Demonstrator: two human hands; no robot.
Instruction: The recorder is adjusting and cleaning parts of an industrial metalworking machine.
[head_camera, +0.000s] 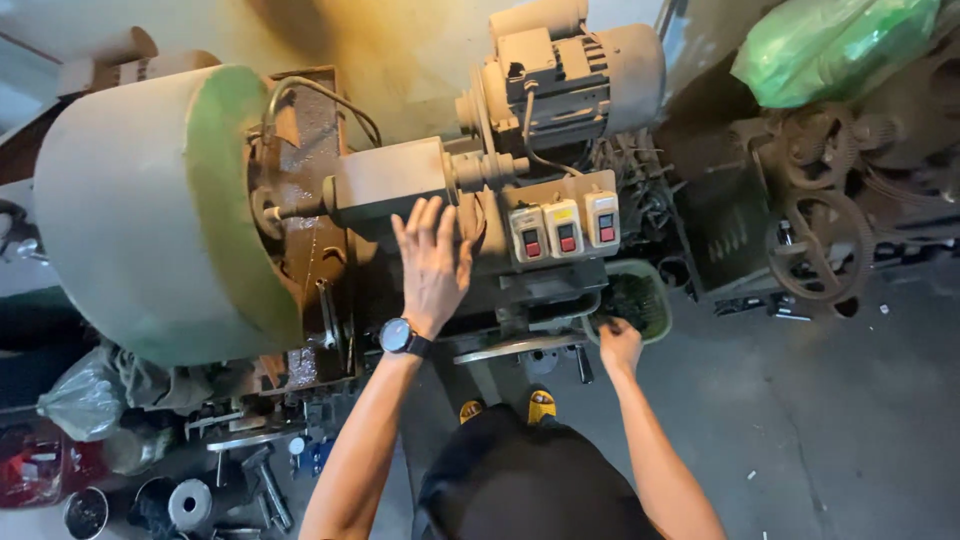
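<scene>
- At the middle of the dusty tan workshop machine (400, 185), the left hand (432, 265) lies flat, fingers spread wide, palm pressed on the housing and gripping nothing.
- A dark round wristwatch (403, 337) sits on that wrist.
- Just right of the fingertips, three cream switch boxes with red and black buttons (566, 228) stand in a row on the machine's front; the hand is near them, not touching.
- Lower right, the right hand (620, 345) reaches down to the rim of a small green plastic basket (640, 300) full of dark bits; the fingers curl in, but whether they pinch anything I cannot tell.
- Just left of that hand, a flat grey metal handwheel (515, 347) juts out below the switches.
- Far left, a big pale drum-shaped guard with a green rim (150, 210) covers the machine's end.
- Up top, a beige electric motor (570, 75) sits behind the switches, a black cable looping down from it.
- Top right, a green plastic bag (835, 45) lies over rusty brown gear wheels (815, 245).
- Straight down, yellow shoe tips (510, 407) stand on the grey concrete floor (820, 420).
- Bottom left, loose grey metal parts (250, 470) are piled near the machine's base.
</scene>
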